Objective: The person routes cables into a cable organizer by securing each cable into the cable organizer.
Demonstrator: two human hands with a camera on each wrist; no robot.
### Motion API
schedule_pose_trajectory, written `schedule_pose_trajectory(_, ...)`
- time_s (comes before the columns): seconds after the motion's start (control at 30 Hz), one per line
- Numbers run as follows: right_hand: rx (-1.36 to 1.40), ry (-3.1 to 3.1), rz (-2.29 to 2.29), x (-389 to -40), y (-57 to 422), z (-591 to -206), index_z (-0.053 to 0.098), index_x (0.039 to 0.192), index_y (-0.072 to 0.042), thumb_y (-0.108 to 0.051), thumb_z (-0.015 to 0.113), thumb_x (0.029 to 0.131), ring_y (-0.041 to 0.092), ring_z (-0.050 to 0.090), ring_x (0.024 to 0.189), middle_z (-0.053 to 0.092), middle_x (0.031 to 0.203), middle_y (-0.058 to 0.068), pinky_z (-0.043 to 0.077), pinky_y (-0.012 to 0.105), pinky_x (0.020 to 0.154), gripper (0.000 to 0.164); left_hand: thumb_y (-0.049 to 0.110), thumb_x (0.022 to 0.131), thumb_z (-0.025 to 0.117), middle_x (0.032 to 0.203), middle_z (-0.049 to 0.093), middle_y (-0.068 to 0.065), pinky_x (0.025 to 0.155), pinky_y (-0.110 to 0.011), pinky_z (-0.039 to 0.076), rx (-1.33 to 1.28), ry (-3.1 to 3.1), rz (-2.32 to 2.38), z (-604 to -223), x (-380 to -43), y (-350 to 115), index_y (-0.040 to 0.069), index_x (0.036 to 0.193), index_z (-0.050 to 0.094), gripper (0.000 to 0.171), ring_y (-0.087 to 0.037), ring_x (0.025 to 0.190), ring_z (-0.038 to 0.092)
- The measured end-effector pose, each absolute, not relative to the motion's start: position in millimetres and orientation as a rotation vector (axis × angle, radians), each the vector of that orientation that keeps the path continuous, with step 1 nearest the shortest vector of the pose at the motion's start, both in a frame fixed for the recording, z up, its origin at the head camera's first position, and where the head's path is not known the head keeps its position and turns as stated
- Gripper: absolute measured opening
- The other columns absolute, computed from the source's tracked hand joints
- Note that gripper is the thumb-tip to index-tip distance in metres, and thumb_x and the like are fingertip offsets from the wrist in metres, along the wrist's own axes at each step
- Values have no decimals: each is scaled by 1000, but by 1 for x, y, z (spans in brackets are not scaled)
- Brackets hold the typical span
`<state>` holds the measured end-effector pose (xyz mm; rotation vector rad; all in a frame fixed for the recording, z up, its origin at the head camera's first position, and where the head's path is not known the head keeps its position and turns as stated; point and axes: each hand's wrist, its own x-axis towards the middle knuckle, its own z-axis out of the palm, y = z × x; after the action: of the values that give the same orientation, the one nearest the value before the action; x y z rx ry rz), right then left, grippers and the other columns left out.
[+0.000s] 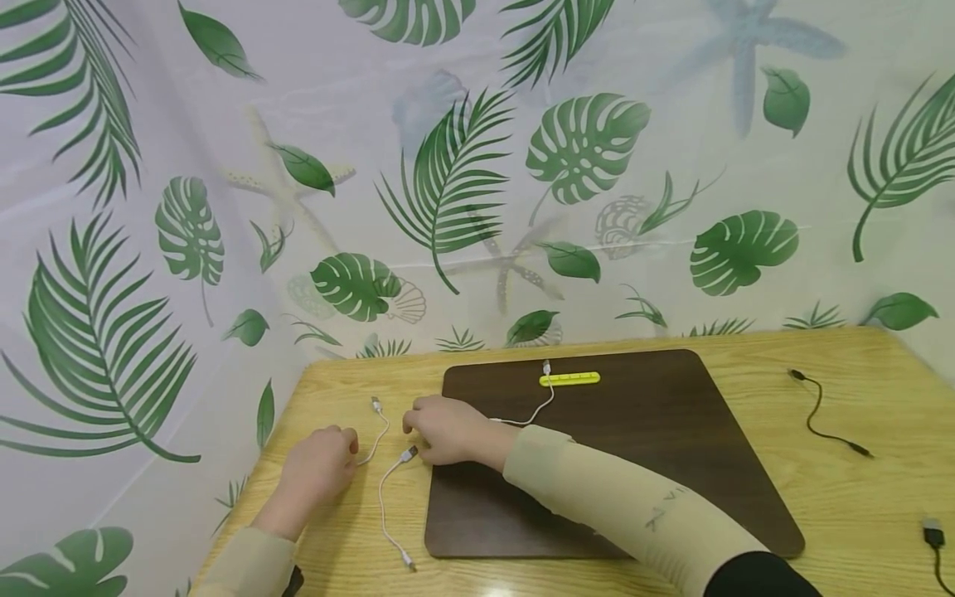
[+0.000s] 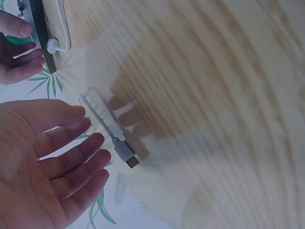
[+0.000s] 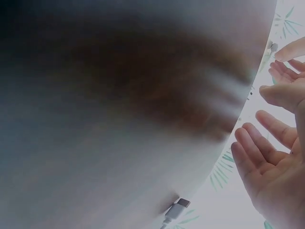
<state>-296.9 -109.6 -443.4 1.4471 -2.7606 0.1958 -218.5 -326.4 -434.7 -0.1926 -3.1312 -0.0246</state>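
Observation:
My left hand hovers at the table's left side, beside a short white USB cable. In the left wrist view, its fingers are loosely bent with nothing in them, and a cable plug lies just beyond the fingertips. My right hand is over the dark board's left edge, near the upper plug of a second white USB cable. The right wrist view shows that hand's fingers apart and holding nothing. A third white cable crosses a yellow cable-holder strip on the board, partly hidden by the right arm.
The dark brown board lies on the wood-grain table. A short black cable rests to its right, and another black USB cable is at the right edge. Leaf-patterned cloth stands behind and on the left.

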Motion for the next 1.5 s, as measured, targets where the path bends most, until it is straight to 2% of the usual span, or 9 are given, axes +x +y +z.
schedule_pose_trajectory(0.2, 1461, -2762, 131, -296, -116, -443, 74, 123, -17, -23, 76, 94, 14, 65, 97, 70, 114, 1, 57, 28, 87, 31, 4, 88, 77, 92, 69, -11, 66, -41, 56, -199, -3139, -9, -440, -220, -325, 7, 99, 71, 13, -27, 82, 67)
schedule_pose_trajectory(0.47, 1465, -2771, 100, -298, -124, -443, 71, 131, -19, -25, 75, 96, 14, 65, 104, 67, 121, 2, 57, 28, 85, 36, 8, 87, 81, 88, 67, -10, 66, -42, 56, -223, -3105, 3, -446, -219, -325, 6, 97, 69, 16, -28, 80, 67)
schedule_pose_trajectory(0.67, 1535, -2734, 64, -299, -132, -447, 67, 138, -18, -22, 74, 96, 15, 65, 115, 66, 127, 2, 55, 28, 98, 43, 6, 88, 80, 88, 67, -9, 68, -43, 56, -225, -3110, -19, -446, -219, -323, 6, 96, 69, 13, -28, 81, 66)
schedule_pose_trajectory(1.07, 1643, -2690, -72, -297, -146, -452, 56, 152, -16, -20, 57, 108, 15, 57, 141, 59, 151, 1, 45, 27, 118, 44, 7, 89, 80, 83, 65, -5, 65, -42, 54, -271, -3056, -38, -449, -215, -320, 11, 90, 66, 14, -26, 76, 65)
schedule_pose_trajectory(1.17, 1653, -2689, -80, -297, -146, -453, 58, 150, -18, -21, 54, 110, 15, 58, 139, 60, 149, 0, 46, 27, 116, 41, 6, 89, 80, 83, 65, -5, 65, -41, 54, -266, -3054, -40, -450, -216, -320, 11, 89, 67, 14, -25, 75, 64)
schedule_pose_trajectory(1.3, 1644, -2683, -106, -296, -146, -454, 61, 146, -20, -22, 54, 111, 14, 62, 129, 64, 139, -1, 51, 27, 108, 36, 3, 87, 79, 82, 64, -4, 64, -39, 53, -273, -3052, -45, -451, -215, -319, 11, 89, 68, 14, -23, 73, 63)
schedule_pose_trajectory(1.5, 1589, -2718, -62, -293, -143, -454, 60, 145, -23, -24, 53, 112, 13, 63, 121, 62, 132, -1, 55, 26, 99, 34, 1, 87, 81, 80, 67, -3, 64, -36, 54, -316, -3013, -63, -455, -212, -317, 11, 85, 70, 15, -19, 70, 62)
